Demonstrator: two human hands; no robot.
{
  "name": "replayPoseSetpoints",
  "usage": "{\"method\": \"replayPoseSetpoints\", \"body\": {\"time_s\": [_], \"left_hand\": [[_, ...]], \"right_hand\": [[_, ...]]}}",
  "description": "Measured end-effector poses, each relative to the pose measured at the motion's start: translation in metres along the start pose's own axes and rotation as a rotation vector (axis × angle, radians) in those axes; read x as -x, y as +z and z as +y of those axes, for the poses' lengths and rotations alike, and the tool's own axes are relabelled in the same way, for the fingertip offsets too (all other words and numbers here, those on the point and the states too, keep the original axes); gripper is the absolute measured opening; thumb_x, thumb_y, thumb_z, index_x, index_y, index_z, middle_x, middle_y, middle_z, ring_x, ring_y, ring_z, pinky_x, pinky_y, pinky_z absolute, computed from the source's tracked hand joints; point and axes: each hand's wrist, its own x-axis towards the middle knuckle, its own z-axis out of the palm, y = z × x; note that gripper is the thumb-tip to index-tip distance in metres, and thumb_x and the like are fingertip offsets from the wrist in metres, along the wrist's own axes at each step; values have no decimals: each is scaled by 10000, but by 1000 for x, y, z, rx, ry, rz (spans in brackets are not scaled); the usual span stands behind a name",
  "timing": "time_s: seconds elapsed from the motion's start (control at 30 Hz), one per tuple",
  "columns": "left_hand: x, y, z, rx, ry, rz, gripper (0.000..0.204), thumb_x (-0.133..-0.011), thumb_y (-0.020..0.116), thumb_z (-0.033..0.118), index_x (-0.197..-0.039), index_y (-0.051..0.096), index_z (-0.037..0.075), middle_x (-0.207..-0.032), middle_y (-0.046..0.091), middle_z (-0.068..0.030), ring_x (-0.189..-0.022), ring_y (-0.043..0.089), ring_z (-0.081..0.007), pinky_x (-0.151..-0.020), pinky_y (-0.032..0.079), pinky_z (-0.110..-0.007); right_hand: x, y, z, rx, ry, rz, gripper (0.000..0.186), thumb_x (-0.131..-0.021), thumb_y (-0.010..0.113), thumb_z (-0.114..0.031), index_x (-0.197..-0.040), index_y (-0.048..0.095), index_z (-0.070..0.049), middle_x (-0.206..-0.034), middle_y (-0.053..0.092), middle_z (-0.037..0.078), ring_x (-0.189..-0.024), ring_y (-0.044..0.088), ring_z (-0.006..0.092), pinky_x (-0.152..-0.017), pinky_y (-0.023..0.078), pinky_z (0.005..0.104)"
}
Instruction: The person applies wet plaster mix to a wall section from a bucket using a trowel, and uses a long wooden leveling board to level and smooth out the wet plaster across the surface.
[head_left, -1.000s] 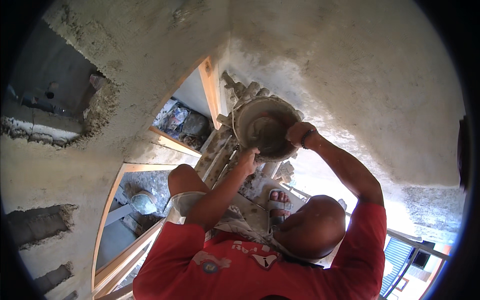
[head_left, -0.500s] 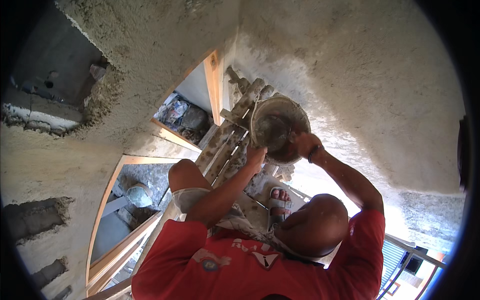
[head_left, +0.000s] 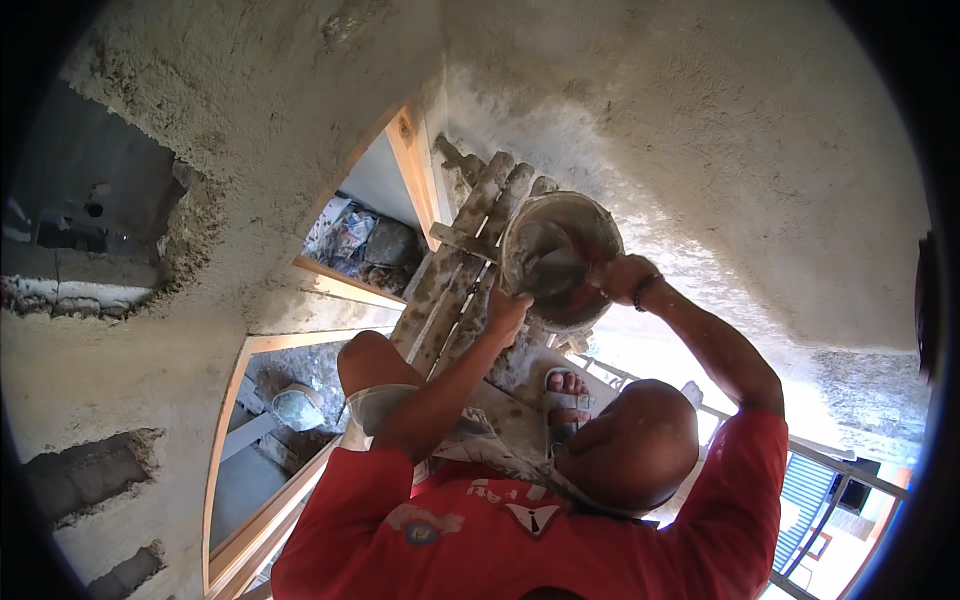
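Observation:
A mortar-crusted bucket (head_left: 606,226) is tilted toward me on rough wooden planks, and its mouth shows wet grey mix at the bottom. My left hand (head_left: 508,312) is closed on its near left rim. In my right hand (head_left: 625,280), which reaches over the right side of the rim, is a trowel (head_left: 553,274). Its grey blade lies across the bucket's inside, pointing left. The trowel's handle is hidden in my fist. A dark band circles my right wrist.
Spattered scaffold planks (head_left: 440,305) run away from me under my sandalled foot (head_left: 566,400). Plastered wall (head_left: 740,170) rises on the right. To the left, a wood-framed opening (head_left: 228,420) drops to a lower level with a pale basin (head_left: 298,408). A metal railing (head_left: 835,462) stands at lower right.
The trowel blade has come into sight inside the bucket as my right hand shifted slightly right and up. My left hand stays at the rim. The whole view has moved a little.

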Motion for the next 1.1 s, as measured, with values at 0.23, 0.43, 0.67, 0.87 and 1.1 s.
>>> {"method": "replayPoseSetpoints", "body": {"time_s": [0.23, 0.43, 0.67, 0.87, 1.1], "left_hand": [[-2, 3, -11, -202, 150, -3, 624, -655, 543, -43, -1260, 395, -3, -1049, 571, -110, -929, 553, -183, -821, 430, -285], [-9, 5, -8, -136, -10, -39, 564, -661, 549, -40, -1211, 431, -15, -1033, 574, -97, -901, 551, -171, -796, 434, -292], [-6, 9, -2, -158, -14, -8, 511, -681, 584, -5, -1174, 452, -8, -1015, 576, -85, -890, 547, -160, -777, 441, -293], [-1, 8, -26, -233, -62, -84, 500, -682, 630, 14, -1107, 367, 26, -984, 459, -89, -817, 491, -153, -613, 467, -308], [-7, 5, -36, -471, -16, 40, 581, -646, 670, 146, -1158, 456, -26, -928, 593, -157, -855, 569, -258, -749, 450, -374]], "right_hand": [[12, -38, -15, 50, 73, 242, 206, -805, 504, -193, -910, 631, -69, -796, 637, 162, -748, 643, 285, -649, 523, 389], [33, 14, -33, 8, -25, 232, 288, -840, 446, -145, -1101, 521, -51, -859, 625, 154, -855, 623, 269, -685, 519, 387], [52, -17, -11, -135, 6, 17, 230, -789, 457, -184, -893, 642, -94, -825, 643, 166, -792, 637, 304, -712, 507, 410], [-1, 50, 18, -148, -45, 205, 303, -848, 438, -291, -978, 613, -80, -847, 656, 132, -805, 645, 290, -659, 517, 446], [5, -13, -2, -91, 184, 226, 303, -832, 464, -331, -890, 681, -128, -808, 661, 134, -803, 653, 279, -680, 524, 423]]}}
